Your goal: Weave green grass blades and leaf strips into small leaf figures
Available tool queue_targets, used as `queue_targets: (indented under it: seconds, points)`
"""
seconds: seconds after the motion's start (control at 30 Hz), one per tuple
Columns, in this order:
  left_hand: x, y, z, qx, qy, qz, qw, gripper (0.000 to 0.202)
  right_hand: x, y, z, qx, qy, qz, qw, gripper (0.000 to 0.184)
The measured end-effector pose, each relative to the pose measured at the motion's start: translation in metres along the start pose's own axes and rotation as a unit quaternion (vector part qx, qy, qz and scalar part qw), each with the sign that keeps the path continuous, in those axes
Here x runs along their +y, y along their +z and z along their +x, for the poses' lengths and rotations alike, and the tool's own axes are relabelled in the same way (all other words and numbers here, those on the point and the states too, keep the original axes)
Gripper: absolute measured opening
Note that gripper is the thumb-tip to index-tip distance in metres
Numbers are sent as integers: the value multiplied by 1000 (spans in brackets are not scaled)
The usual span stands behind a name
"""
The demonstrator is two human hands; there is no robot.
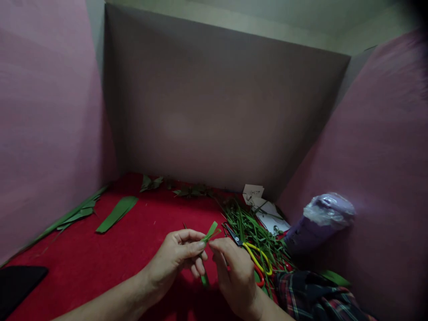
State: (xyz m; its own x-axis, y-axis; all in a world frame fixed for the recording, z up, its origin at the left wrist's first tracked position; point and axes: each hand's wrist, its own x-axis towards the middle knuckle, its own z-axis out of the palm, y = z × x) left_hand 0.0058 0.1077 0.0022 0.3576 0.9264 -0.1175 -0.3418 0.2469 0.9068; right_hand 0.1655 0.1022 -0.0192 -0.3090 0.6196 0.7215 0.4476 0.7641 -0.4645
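Observation:
My left hand (187,250) pinches a narrow green leaf strip (211,231) between thumb and forefinger. The strip's broad end points up, and a thin yellowish strand sticks out beside it. Below those fingers, another green leaf end (204,280) hangs down. My right hand (236,272) is closed with curled fingers close to the strip; what lies between its fingertips is hidden. Just right of it, scissors (257,255) with one yellow and one red handle rest against a heap of green leaf strips (247,223), blades pointing to the upper left.
A broad leaf piece (117,215) and long leaves (78,215) lie at left on the red cloth (133,254). Folded leaf shapes (151,183) sit along the back wall. White papers (269,216), a purple plastic-topped container (310,227) and plaid fabric (314,294) are at right. A black object (20,285) lies front left.

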Motion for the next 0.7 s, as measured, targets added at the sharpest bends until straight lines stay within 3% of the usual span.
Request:
queue_targets:
  seconds: [0.1,0.23,0.33,0.57,0.7]
  points:
    - [-1,0,-1,-9,1,0,1000,19,-1,1,1,9,18,30,999,19]
    - [-1,1,-2,-14,0,0,1000,19,-3,4,2,54,138,122,981,6]
    - [0,2,-2,-15,-4,3,1000,20,-5,6,2,49,201,191,960,5]
    - [4,4,-4,-27,-12,7,1000,17,-5,7,12,26,332,410,849,27]
    - [5,3,-5,-38,-23,7,999,17,-3,2,18,-4,347,450,823,38]
